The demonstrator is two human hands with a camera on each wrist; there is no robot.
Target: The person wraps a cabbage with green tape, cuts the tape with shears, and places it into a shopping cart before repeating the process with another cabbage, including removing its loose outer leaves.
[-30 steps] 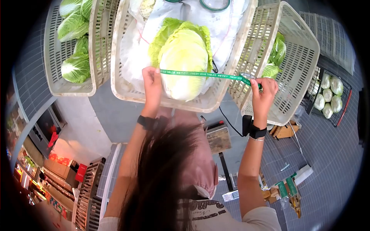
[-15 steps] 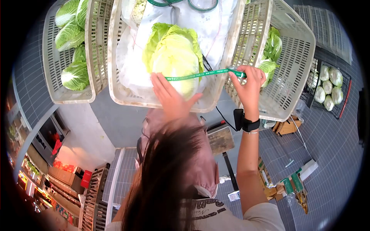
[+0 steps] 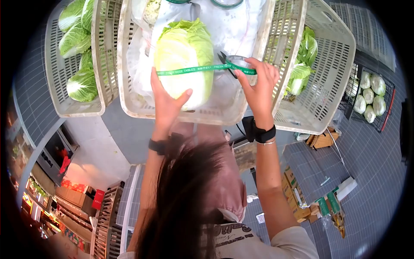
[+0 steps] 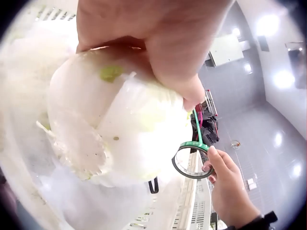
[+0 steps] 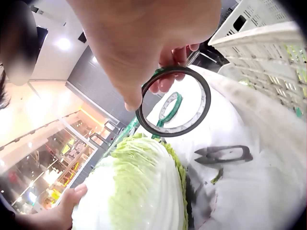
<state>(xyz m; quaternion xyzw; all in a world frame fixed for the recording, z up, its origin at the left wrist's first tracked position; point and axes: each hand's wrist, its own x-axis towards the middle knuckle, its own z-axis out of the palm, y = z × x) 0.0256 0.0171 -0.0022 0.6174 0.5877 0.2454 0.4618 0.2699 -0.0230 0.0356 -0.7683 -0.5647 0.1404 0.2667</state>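
A napa cabbage (image 3: 183,52) rests on white cloth over the middle crate, its pale base toward the person. The left hand (image 3: 166,101) curls round its left side and base, thumb on the front. Green printed tape (image 3: 185,70) runs across the cabbage to a tape roll, pinched by the right hand (image 3: 260,86) at the right. In the right wrist view the roll (image 5: 206,103) hangs as a ring from the fingers. Black snips (image 5: 223,154) lie on the cloth beside the cabbage. From the left wrist, the cabbage's cut base (image 4: 86,148) shows below the palm.
Crates with cabbages stand at the left (image 3: 103,64) and right (image 3: 323,86). Further tape rolls (image 3: 226,3) lie on the cloth's far part. A black basket of cabbages (image 3: 384,125) is on the floor at far right.
The left hand has gone from lying flat at the cabbage's front to gripping its left side. The cabbage has turned more upright in view, and the right hand has come closer with the roll.
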